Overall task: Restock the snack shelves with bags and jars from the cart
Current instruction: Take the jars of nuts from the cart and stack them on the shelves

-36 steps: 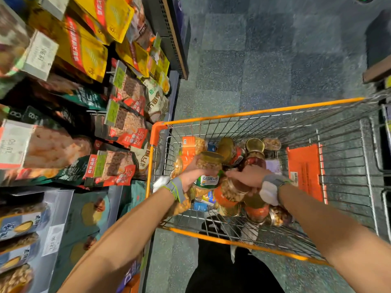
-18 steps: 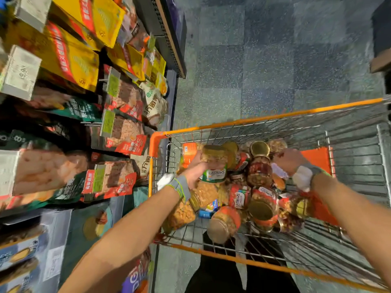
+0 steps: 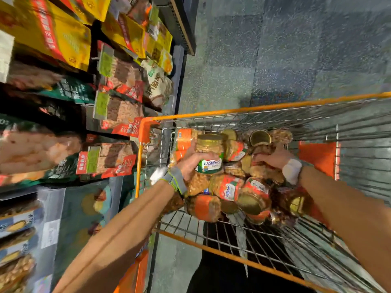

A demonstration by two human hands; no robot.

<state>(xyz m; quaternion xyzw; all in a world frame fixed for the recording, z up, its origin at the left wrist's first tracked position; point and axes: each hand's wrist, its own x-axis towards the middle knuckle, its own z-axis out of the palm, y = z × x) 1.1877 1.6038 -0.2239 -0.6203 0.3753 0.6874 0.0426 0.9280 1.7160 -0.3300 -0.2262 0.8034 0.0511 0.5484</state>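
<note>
- The orange-framed wire cart (image 3: 232, 112) stands right of the dark metal snack shelves (image 3: 182, 28), its left rim just beside them.
- A heap of gold-lidded glass nut jars (image 3: 230, 187) lies in the cart's left half, on the wire bottom.
- The left hand (image 3: 190, 166) holds the green-labelled glass cashew jar (image 3: 209, 157) over the heap's far left part.
- The right hand (image 3: 273, 158) lies on jars at the heap's far right.
- An orange plastic panel (image 3: 317, 157) sits in the cart, right of the heap.
- Yellow foil bags (image 3: 63, 39) hang at the far left, above the grey cardboard boxes (image 3: 53, 208) at the near left.
</note>
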